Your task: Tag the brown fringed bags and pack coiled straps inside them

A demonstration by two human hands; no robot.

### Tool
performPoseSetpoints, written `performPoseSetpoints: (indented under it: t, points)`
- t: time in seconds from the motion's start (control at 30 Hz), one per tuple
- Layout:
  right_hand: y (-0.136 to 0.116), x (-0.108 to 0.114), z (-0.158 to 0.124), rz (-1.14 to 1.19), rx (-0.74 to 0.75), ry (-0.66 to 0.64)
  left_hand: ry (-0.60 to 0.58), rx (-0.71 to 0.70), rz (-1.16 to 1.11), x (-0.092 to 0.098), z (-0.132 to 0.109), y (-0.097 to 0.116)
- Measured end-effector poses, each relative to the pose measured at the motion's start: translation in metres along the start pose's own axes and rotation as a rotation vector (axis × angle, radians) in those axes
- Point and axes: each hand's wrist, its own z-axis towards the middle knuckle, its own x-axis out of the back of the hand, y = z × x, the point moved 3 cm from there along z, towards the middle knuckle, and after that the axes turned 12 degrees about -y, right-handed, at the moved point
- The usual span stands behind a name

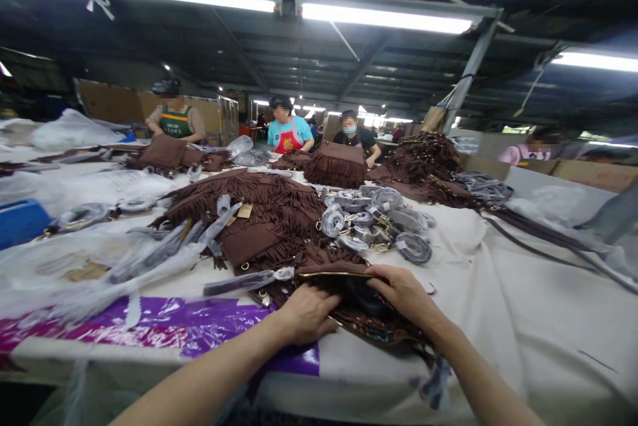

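Note:
A brown fringed bag (349,293) lies at the near edge of the white-covered table (523,319), its zip opening facing me. My left hand (309,313) is closed on the bag's near left side. My right hand (403,290) grips the top edge of the opening, fingers curled over into the dark inside. Just behind it sits a pile of more brown fringed bags (254,213). A wrapped strap (249,280) lies to the left of the bag.
Several coiled straps in clear wrap (379,220) lie right of the pile. Purple plastic sheet (164,326) covers the near left; clear bags (100,260) and a blue bin (20,220) sit further left. Other people (289,127) work at the far side among more bags (423,160).

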Motion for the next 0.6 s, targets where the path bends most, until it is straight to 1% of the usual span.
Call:
performPoseSetpoints:
  t: [0.1,0.2,0.27,0.37,0.4,0.43,0.47,0.53,0.6]
  points:
    - [-0.007,0.003,0.005,0.038,0.01,-0.045,0.026,0.08,-0.006,-0.001,0.022,0.01]
    - [-0.01,0.012,-0.004,0.085,0.004,-0.115,0.052,0.125,-0.039,0.002,0.044,0.023]
    - [-0.006,0.021,-0.022,0.091,-0.032,-0.096,0.04,0.125,-0.043,0.007,0.049,0.031]
    - [0.012,0.029,-0.069,0.057,-0.152,0.037,0.014,0.112,-0.042,0.013,0.039,0.046]
    - [0.019,0.026,-0.088,0.05,-0.197,0.069,0.009,0.089,-0.064,0.013,0.035,0.053]
    - [0.027,0.02,-0.106,0.049,-0.235,0.07,-0.01,0.055,-0.108,0.012,0.031,0.062]
    - [0.034,0.01,-0.122,0.062,-0.251,0.037,-0.043,0.014,-0.167,0.008,0.028,0.074]
    - [0.044,-0.011,-0.145,0.09,-0.222,-0.001,-0.12,-0.049,-0.298,-0.004,0.029,0.098]
    - [0.048,-0.029,-0.157,0.1,-0.174,-0.033,-0.168,-0.052,-0.399,-0.02,0.038,0.121]
